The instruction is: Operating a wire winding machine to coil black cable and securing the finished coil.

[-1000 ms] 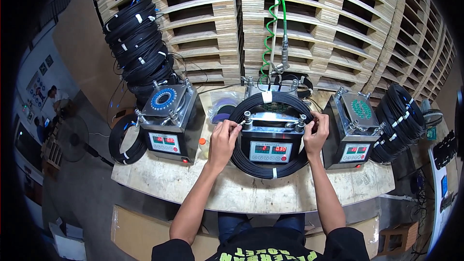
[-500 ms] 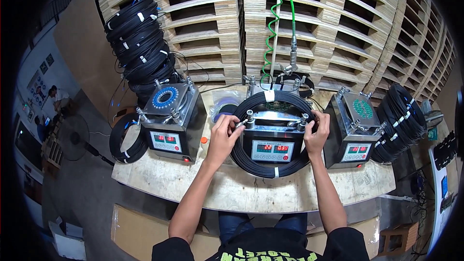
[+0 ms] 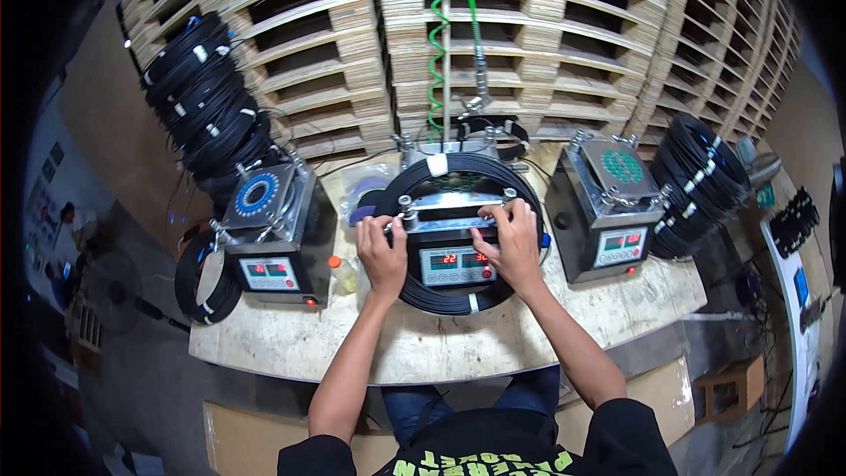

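Note:
A black cable coil (image 3: 441,302) with white ties hangs around the middle polishing machine (image 3: 458,236), a metal box with a red-lit display. Both my hands are at its front edge. My left hand (image 3: 384,260) has its fingers curled at the left front clamp post (image 3: 406,208), pinching a small metal lever that is mostly hidden. At the right front post (image 3: 508,197), my right hand (image 3: 514,245) grips the other clamp lever (image 3: 490,211) between thumb and fingers, its wrist crossing the coil. Part of the display lies behind my right thumb.
Similar machines stand to the left (image 3: 275,247) and right (image 3: 608,211). Black cable coils are stacked at the far left (image 3: 207,115) and right (image 3: 701,185). An orange-capped bottle (image 3: 342,273) stands left of the coil. Green air hoses (image 3: 471,18) hang before wooden pallets (image 3: 564,53).
My right hand has moved inward from outside the right post onto its lever. The left hand has shifted to the outer side of its post. The whole view has turned slightly.

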Tool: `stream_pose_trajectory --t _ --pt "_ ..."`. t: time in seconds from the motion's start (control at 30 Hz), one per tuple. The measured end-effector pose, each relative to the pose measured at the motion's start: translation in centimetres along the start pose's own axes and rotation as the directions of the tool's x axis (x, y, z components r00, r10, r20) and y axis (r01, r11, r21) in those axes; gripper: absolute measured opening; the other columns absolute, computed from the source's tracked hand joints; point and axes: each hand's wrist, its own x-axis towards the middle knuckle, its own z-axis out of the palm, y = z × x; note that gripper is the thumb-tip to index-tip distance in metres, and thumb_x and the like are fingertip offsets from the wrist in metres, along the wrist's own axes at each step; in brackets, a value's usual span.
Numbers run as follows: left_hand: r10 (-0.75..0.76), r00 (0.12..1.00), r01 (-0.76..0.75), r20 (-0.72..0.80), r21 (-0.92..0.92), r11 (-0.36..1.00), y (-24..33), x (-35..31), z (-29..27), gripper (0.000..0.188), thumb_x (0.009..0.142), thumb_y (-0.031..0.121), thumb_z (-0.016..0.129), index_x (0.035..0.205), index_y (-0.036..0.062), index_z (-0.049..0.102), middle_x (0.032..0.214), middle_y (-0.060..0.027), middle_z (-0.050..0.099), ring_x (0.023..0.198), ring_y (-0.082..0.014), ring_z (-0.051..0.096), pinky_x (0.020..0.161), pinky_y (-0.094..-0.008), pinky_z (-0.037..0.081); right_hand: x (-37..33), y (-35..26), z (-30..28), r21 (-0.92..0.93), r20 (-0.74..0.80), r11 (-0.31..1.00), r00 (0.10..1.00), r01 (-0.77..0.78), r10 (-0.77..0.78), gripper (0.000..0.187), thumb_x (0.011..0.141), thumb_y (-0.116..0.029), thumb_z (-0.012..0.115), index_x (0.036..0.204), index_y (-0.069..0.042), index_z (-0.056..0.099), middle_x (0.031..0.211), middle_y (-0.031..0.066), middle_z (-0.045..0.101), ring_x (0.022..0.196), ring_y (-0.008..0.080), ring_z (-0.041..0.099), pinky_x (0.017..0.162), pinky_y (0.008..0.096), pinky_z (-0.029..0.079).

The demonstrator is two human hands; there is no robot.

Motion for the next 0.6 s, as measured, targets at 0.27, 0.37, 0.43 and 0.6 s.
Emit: stream_pose_trajectory --t 0.27,0.37,0.43,0.6 --pt "-0.088 0.996 0.089 0.029 -0.039 0.995 0.2 -0.7 0.3 0.015 0.097 0.012 0.060 0.091 -0.0012 0.056 0.085 -0.0137 0.056 0.078 -0.0308 0.051 0.072 -0.0429 0.041 -2.6 2.8 -1.1 0.409 -0.061 0.884 0.960 -0.227 0.275 0.013 0.085 0.007 0.061 0.095 0.002 0.056 0.091 0.0154 0.059 0.085 0.0332 0.060 0.076 0.0397 0.048" --pt "-0.086 0.996 0.087 0.021 -0.034 0.996 0.4 -0.5 0.2 0.015 0.097 0.012 0.060 0.091 -0.0019 0.056 0.084 -0.0134 0.056 0.077 -0.0297 0.050 0.070 -0.0419 0.041 -1.6 3.4 -1.0 0.452 -0.144 0.839 0.903 -0.304 0.405 0.007 0.095 -0.002 0.061 0.096 0.003 0.056 0.082 0.0114 0.065 0.069 0.0179 0.061 0.063 0.0313 0.048" --pt "-0.067 0.998 0.067 0.001 -0.042 0.997 0.4 -0.7 0.3 0.015 0.097 0.011 0.060 0.092 -0.0024 0.057 0.083 -0.0132 0.055 0.076 -0.0293 0.050 0.068 -0.0416 0.041 -1.1 3.3 -2.0 0.481 -0.074 0.792 0.883 -0.376 0.463 0.010 0.096 -0.004 0.062 0.097 0.003 0.056 0.081 0.0138 0.065 0.067 0.0233 0.062 0.063 0.0350 0.048" --pt "-0.088 0.996 0.088 -0.004 -0.060 0.994 0.4 -1.0 0.1 0.014 0.096 0.010 0.062 0.092 -0.0028 0.058 0.083 -0.0131 0.055 0.074 -0.0289 0.050 0.067 -0.0411 0.041 -0.3 4.0 -3.4 0.286 0.083 0.803 0.848 -0.523 0.523 0.021 0.098 -0.015 0.065 0.098 0.003 0.054 0.068 0.0125 0.061 0.053 0.0215 0.052 0.053 0.0353 0.042"
